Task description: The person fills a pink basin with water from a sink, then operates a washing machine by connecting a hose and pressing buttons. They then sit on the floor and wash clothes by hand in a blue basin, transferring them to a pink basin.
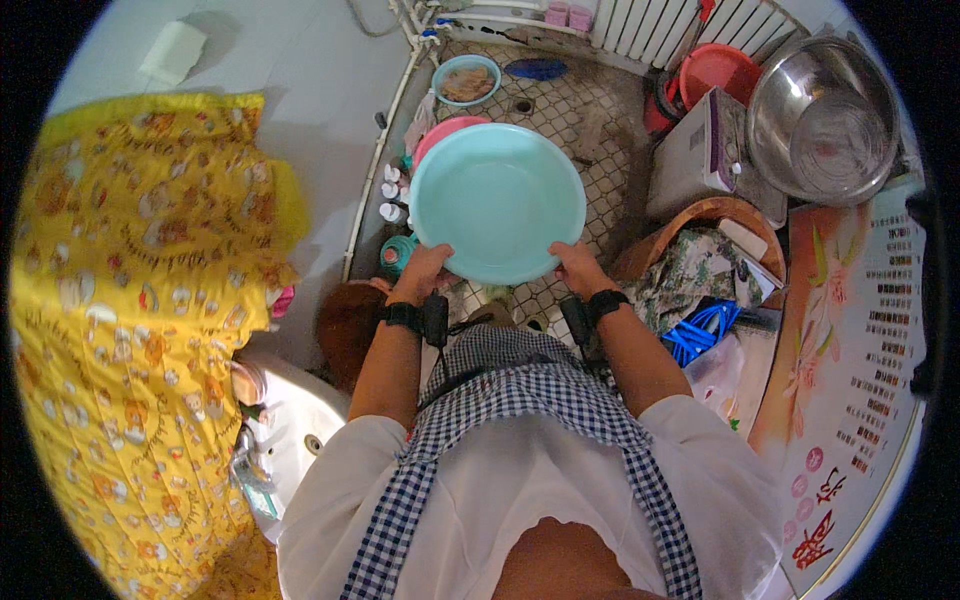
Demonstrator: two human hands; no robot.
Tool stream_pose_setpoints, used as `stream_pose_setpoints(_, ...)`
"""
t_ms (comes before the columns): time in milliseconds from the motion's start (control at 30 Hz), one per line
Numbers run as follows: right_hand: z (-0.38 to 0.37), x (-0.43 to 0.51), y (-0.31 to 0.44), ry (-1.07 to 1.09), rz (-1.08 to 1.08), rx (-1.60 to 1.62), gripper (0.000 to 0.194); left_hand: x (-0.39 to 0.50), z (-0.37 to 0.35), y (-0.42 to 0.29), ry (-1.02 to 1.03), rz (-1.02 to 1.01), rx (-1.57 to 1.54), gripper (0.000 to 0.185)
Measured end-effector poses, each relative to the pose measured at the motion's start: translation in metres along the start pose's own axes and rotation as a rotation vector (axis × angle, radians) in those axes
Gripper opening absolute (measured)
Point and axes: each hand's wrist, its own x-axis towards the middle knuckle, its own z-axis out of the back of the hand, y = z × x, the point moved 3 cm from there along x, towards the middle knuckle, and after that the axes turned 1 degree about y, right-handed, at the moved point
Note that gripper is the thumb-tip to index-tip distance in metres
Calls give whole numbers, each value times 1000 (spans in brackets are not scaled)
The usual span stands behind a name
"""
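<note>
A round light-turquoise plastic basin (498, 202) is held out in front of me at waist height, above the tiled floor. My left hand (427, 271) grips its near rim on the left, thumb over the edge. On the right, my right hand (579, 265) holds the same rim in a like way. The fingers under the rim are mostly hidden. Nothing but a faint sheen shows inside the basin; whether it holds water I cannot tell. A pink basin (444, 135) lies partly hidden behind it.
A small basin with cloth-like contents (466, 82) stands by the pipes. Left are bottles (390, 212), a white sink (300, 420) and a yellow patterned curtain (135, 337). Right are a steel basin (823, 120), a red basin (716, 71) and a wooden tub (701, 211) holding camouflage cloth.
</note>
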Motion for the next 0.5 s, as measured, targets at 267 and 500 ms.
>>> stream_pose_setpoints(267,37,145,105,-38,-274,62,29,174,-49,-111,150,108,146,50)
stream_pose_setpoints(500,22,271,241,-62,-224,-82,18,321,-58,-195,87,147,6,37)
